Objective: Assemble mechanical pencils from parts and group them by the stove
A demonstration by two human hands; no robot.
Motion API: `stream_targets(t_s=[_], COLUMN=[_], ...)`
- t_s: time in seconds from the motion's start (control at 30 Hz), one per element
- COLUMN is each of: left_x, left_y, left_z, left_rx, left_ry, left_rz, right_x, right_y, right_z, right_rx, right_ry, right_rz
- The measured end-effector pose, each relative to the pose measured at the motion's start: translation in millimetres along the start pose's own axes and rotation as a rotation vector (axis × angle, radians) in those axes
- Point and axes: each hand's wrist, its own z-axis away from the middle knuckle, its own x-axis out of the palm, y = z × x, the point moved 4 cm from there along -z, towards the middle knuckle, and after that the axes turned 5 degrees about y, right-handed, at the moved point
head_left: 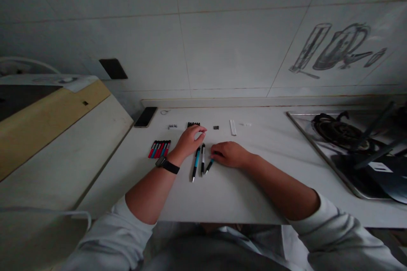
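Observation:
My left hand (190, 139) hovers just in front of a row of small black pieces (193, 124), thumb and forefinger apart, with nothing visible between them. A dark watch is on that wrist. My right hand (229, 154) is closed on a short blue and black pen (209, 166), its tip pointing down toward me; the fingers hide its upper part. Beside it, to the left, lie a white and black pen (202, 160) and a blue and black pen (196, 164). Left of my left wrist, red and blue barrel-like pieces (159, 149) lie in a row.
Along the back of the white counter lie a phone (146, 117), small springs (172, 126), tiny dark pieces (216, 127), thin white sticks (233, 127) and small whitish pieces (246, 124). A gas stove (341, 131) stands at right, a white cabinet (79, 135) at left.

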Motion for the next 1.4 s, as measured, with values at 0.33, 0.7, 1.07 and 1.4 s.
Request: stream_targets(t_s=[0.33, 0.7, 1.07, 1.4], left_x=[1.9, -0.7, 2.3, -7.5], left_y=[2, 4, 3, 10], left_z=[3, 6, 7, 4], left_rx=[0.003, 0.016, 0.03, 0.135], left_ry=[-0.042, -0.062, -0.111, -0.009], left_rz=[0.013, 0.003, 0.046, 0.026], right_x=[-8, -7, -10, -12], right_y=[17, 7, 8, 23], right_z=[1, 13, 6, 6], right_rx=[0.352, 0.63, 0.399, 0.303], right_ry=[0.057, 0.037, 0.095, 0.299], right_rz=[0.142, 0.195, 0.111, -0.028])
